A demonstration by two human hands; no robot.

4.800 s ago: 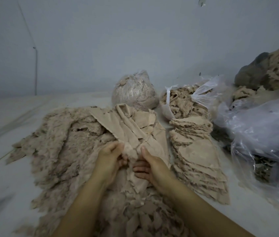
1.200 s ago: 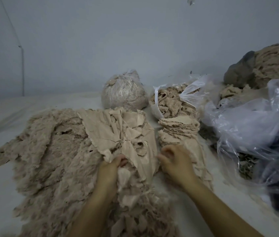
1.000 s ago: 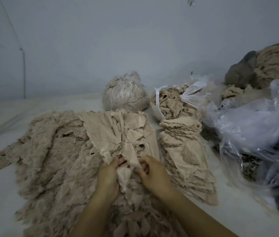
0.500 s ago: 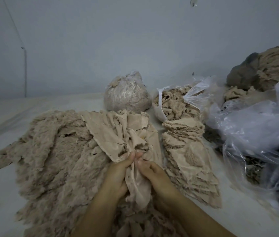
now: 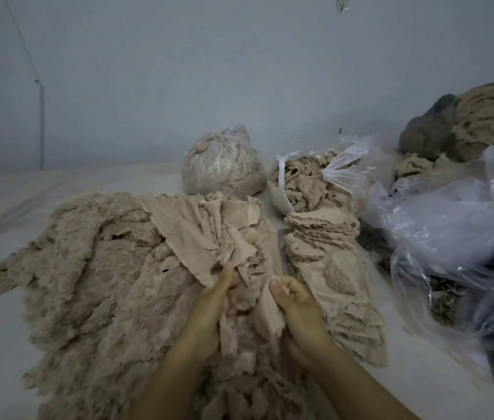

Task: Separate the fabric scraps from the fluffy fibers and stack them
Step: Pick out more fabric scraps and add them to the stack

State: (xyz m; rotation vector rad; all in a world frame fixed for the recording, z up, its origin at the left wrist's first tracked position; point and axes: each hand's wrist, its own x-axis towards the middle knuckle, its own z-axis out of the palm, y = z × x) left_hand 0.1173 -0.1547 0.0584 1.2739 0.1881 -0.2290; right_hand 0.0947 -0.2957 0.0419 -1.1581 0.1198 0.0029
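Note:
A broad heap of beige fluffy fibers (image 5: 94, 274) covers the white surface on the left. Loose beige fabric scraps (image 5: 209, 234) lie bunched on the heap's right side. To their right runs a layered stack of flat scraps (image 5: 327, 262). My left hand (image 5: 214, 301) grips scraps at the middle of the pile. My right hand (image 5: 295, 298) pinches a beige fabric scrap (image 5: 265, 315) between thumb and fingers, and the scrap hangs down between both hands.
A tied clear bag of fibers (image 5: 221, 165) stands at the back. Beside it is an open bag of scraps (image 5: 309, 180). Crumpled clear plastic bags (image 5: 451, 231) and more beige and grey material (image 5: 467, 116) crowd the right. A grey wall rises behind.
My right hand came back from the stack to the loose scraps and took hold of one. Both hands have since drawn it slightly toward me and apart.

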